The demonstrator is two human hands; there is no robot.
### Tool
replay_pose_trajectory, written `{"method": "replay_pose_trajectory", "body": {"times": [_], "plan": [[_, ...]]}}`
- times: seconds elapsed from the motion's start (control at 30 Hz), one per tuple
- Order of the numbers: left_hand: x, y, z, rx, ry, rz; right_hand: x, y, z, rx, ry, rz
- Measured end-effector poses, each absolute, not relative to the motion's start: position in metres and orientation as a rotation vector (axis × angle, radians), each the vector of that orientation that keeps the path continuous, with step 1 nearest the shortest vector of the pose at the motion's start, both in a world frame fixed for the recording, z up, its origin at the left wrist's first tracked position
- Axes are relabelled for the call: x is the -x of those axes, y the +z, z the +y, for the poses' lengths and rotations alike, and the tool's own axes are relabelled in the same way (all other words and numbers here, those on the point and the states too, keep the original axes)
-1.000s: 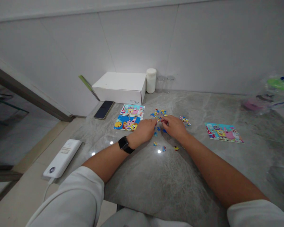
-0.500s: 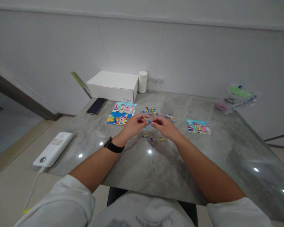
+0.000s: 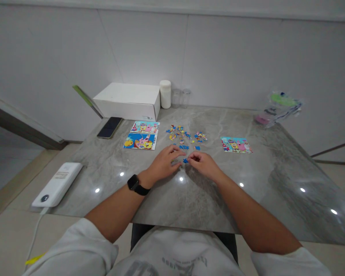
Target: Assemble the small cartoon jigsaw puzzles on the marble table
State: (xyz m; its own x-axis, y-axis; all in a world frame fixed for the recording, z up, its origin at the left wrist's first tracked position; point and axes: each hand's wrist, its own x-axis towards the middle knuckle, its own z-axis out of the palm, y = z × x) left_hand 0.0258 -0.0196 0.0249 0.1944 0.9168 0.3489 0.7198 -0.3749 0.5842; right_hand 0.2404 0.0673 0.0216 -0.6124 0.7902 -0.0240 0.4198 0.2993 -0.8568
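Observation:
A small blue jigsaw piece (image 3: 185, 161) is at the fingertips of my right hand (image 3: 202, 162), whose thumb and forefinger are pinched together on its edge. My left hand (image 3: 166, 160) lies just left of that piece, thumb and fingers apart with nothing between them. Just beyond my hands are more blue pieces (image 3: 184, 147) and another blue piece (image 3: 197, 148). Farther back lies a loose spread of colourful jigsaw pieces (image 3: 179, 133), with a small cluster of pieces (image 3: 200, 135) to its right.
Two cartoon picture sheets (image 3: 142, 135) lie left of the pieces; a third picture card (image 3: 236, 145) lies right. Behind stand a white box (image 3: 128, 100), white bottle (image 3: 165, 94) and clear glasses (image 3: 181, 99). A phone (image 3: 109, 127), power bank (image 3: 57, 184) and plastic bag (image 3: 278, 109) sit near the edges.
My hands have come apart slightly and lowered toward the near side of the table. My left fingers have opened away from the piece. The whole view has shifted a little.

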Motion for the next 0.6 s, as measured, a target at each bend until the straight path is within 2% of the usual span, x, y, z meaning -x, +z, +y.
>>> {"method": "replay_pose_trajectory", "body": {"times": [0.23, 0.6], "plan": [[-0.0275, 0.0199, -0.0177, -2.343, 0.818, 1.530, -0.2433, 0.0219, 0.0581, 1.062, 1.217, -2.233], [-0.0292, 0.0187, -0.0194, -2.312, 0.979, 1.507, -0.2432, 0.0187, 0.0555, 0.897, 0.948, -2.308]]}}
